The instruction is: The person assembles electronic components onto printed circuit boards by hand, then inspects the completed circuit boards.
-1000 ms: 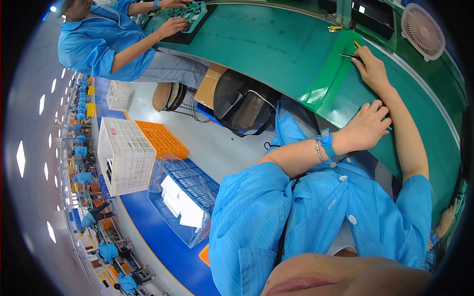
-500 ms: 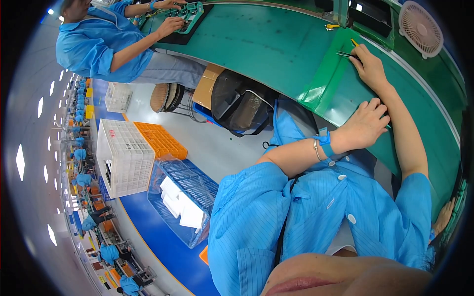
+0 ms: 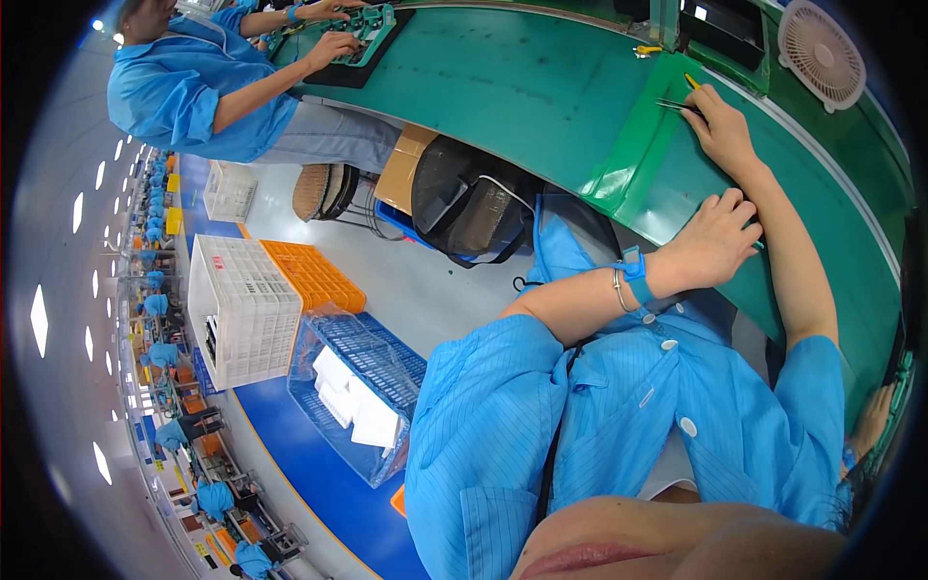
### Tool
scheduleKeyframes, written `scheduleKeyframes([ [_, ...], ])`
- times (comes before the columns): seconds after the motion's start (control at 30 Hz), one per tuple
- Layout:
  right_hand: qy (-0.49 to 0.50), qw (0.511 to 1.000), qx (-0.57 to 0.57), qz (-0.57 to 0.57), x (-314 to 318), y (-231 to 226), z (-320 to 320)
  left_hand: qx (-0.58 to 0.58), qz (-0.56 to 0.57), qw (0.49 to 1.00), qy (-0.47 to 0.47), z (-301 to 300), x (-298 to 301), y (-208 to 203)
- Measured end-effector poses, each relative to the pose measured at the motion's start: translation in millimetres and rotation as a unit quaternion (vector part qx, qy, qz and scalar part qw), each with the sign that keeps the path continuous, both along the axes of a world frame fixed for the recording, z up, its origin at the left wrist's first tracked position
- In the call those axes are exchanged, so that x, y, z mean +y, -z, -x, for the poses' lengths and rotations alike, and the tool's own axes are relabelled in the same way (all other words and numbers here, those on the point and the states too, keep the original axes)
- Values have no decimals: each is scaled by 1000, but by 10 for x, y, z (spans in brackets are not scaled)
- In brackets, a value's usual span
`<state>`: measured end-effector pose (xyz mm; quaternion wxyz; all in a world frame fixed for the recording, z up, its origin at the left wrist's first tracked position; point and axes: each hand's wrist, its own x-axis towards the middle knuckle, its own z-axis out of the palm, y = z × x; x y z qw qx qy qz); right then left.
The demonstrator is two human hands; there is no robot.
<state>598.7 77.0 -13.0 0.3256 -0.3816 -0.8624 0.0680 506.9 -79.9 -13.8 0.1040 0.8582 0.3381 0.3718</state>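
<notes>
My right hand [image 3: 717,128] is closed on dark tweezers [image 3: 669,103], their tips pointing left over a green sheet [image 3: 633,155] on the bench. A yellow pointed thing [image 3: 692,82] shows just beyond its fingers; whether that is held too, I cannot tell. Nearer to me, my left hand [image 3: 710,244] rests at the bench's front edge with its fingers curled. A sliver of something green [image 3: 759,245] shows by its fingertips, mostly hidden. Around the left wrist is a blue strap [image 3: 635,275].
The green bench [image 3: 503,82] curves across. At its far side are a yellow-handled tool [image 3: 648,50] and a white fan [image 3: 822,53]. Far left, a co-worker [image 3: 203,92] handles a green fixture [image 3: 372,39]. White [image 3: 251,314], orange [image 3: 314,275] and blue [image 3: 387,358] crates stand on the floor.
The picture has shifted very slightly. Both of my hands keep the same poses and places, and the tweezers stay in the right hand.
</notes>
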Motion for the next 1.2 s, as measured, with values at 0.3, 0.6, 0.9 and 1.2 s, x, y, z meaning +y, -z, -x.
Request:
scheduleKeyframes([
  [0.3, 46, 993, -49, -97, -400, -33, 106, -12, -21, 1000, -9, 304, -232, 130],
  [0.6, 97, 956, 181, 211, -1497, -225, -40, -46, -21, 999, -19, 704, -273, 559],
  [0.9, 154, 821, 47, 547, -2600, 1511, -148, -38, -5, 999, 4, 663, 69, 518],
  [1.2, 84, 844, 88, 522, -1960, 2008, -772, -8, 35, 999, 16, -63, 525, 107],
])
